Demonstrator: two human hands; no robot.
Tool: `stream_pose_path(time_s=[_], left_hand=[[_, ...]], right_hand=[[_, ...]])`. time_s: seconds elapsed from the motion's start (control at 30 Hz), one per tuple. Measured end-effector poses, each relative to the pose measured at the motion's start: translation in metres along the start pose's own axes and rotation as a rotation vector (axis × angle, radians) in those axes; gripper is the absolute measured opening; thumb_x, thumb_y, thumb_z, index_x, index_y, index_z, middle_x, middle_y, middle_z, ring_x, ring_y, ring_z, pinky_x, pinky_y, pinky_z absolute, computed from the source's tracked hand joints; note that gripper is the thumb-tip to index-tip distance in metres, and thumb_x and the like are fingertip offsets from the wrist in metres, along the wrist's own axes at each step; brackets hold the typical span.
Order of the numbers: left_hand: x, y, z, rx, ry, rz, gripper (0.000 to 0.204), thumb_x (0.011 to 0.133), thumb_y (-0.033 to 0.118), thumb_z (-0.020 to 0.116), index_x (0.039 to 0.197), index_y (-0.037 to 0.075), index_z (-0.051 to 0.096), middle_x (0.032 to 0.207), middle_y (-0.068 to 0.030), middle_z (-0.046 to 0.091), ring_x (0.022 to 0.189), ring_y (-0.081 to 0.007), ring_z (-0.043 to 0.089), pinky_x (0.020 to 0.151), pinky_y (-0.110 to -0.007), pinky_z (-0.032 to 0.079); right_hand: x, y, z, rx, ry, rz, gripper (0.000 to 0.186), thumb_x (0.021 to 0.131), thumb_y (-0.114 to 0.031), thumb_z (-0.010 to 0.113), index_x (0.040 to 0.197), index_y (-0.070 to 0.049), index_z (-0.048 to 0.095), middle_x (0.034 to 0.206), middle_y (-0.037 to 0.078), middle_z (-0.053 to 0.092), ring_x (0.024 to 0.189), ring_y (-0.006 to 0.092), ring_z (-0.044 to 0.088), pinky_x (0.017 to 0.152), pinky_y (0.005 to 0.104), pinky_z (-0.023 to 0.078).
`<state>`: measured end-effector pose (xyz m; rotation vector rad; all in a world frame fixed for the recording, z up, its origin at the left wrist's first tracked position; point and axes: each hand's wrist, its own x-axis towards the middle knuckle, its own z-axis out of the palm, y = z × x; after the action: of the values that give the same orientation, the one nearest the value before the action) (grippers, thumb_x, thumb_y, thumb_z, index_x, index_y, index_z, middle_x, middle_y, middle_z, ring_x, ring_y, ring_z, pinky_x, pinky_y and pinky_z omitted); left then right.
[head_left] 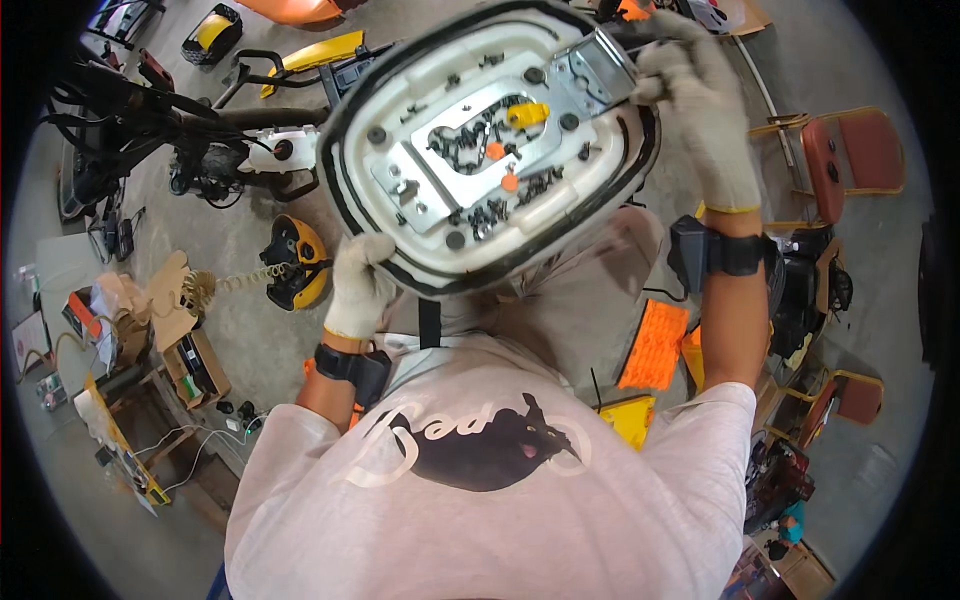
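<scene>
An upturned scooter seat [352, 190] is held up in front of me, tilted, its white plastic underside facing up with a black rim. Loose screws and bolts [490, 215] lie scattered in its hollows, along with a yellow piece [527, 115] and small orange discs. My left hand [360, 285], in a pale work glove, is closed round the near left rim, thumb on top. At the far right end, my gloved right hand [695, 100] grips the seat beside a folded metal hinge bracket [592, 75]; its fingertips are partly blurred.
A partly stripped scooter frame [215, 140] stands at the left. A yellow and black shell [297, 262] lies on the floor near a coiled hose. To the right are an orange textured panel [652, 345] and red chairs [865, 150]. A cluttered workbench [130, 440] is lower left.
</scene>
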<state>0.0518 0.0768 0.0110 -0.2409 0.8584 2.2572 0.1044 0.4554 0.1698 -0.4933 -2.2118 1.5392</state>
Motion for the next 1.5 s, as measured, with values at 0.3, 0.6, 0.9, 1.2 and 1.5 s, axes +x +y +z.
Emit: stream_pose_path(time_s=[0.3, 0.6, 0.9, 1.2, 1.5], left_hand=[[0.087, 0.047, 0.066, 0.362, -0.311, 0.245, 0.006, 0.087, 0.008, 0.066, 0.087, 0.002, 0.068, 0.083, -0.0047, 0.067, 0.081, -0.0153, 0.064, 0.081, -0.031, 0.053], [0.100, 0.023, 0.165, 0.306, -0.383, -0.029, 0.013, 0.082, 0.008, 0.069, 0.094, 0.003, 0.070, 0.082, -0.0059, 0.072, 0.076, -0.0185, 0.070, 0.078, -0.037, 0.059], [0.025, -0.052, 0.153, 0.758, -0.154, -0.031, 0.095, 0.073, 0.007, 0.075, 0.156, 0.002, 0.029, 0.129, -0.0168, 0.062, 0.119, -0.0233, 0.060, 0.108, -0.037, 0.047], [0.024, -0.066, 0.141, 1.001, -0.087, -0.231, 0.102, 0.071, 0.015, 0.077, 0.160, 0.003, 0.027, 0.141, -0.0211, 0.056, 0.131, -0.0283, 0.055, 0.114, -0.038, 0.041], [0.035, -0.046, 0.143, 0.711, -0.145, 0.029, 0.076, 0.083, 0.011, 0.075, 0.151, 0.002, 0.042, 0.123, -0.0128, 0.068, 0.109, -0.0199, 0.067, 0.099, -0.032, 0.053]], right_hand=[[-0.052, -0.001, -0.079, 0.457, 0.536, 0.016, 0.019, 0.102, -0.015, 0.062, 0.112, 0.000, 0.067, 0.109, 0.008, 0.072, 0.063, 0.0087, 0.047, 0.057, 0.0238, 0.040], [-0.111, 0.011, -0.067, 0.283, 0.742, 0.360, 0.046, 0.102, -0.048, 0.063, 0.132, -0.013, 0.061, 0.117, 0.000, 0.064, 0.073, 0.0087, 0.048, 0.056, 0.0212, 0.041], [-0.168, 0.044, -0.043, 0.563, 0.793, 0.634, 0.024, 0.100, -0.035, 0.068, 0.102, -0.011, 0.067, 0.095, -0.001, 0.073, 0.053, 0.0050, 0.052, 0.043, 0.0234, 0.042], [-0.221, 0.086, -0.055, 0.753, 0.746, 0.713, 0.011, 0.094, -0.021, 0.070, 0.094, -0.012, 0.064, 0.069, -0.002, 0.065, 0.044, 0.0074, 0.046, 0.040, 0.0224, 0.036], [-0.158, 0.064, -0.058, 0.726, 0.694, 0.561, 0.010, 0.092, -0.021, 0.070, 0.091, -0.012, 0.066, 0.068, -0.003, 0.064, 0.041, 0.0100, 0.049, 0.036, 0.0229, 0.035]])
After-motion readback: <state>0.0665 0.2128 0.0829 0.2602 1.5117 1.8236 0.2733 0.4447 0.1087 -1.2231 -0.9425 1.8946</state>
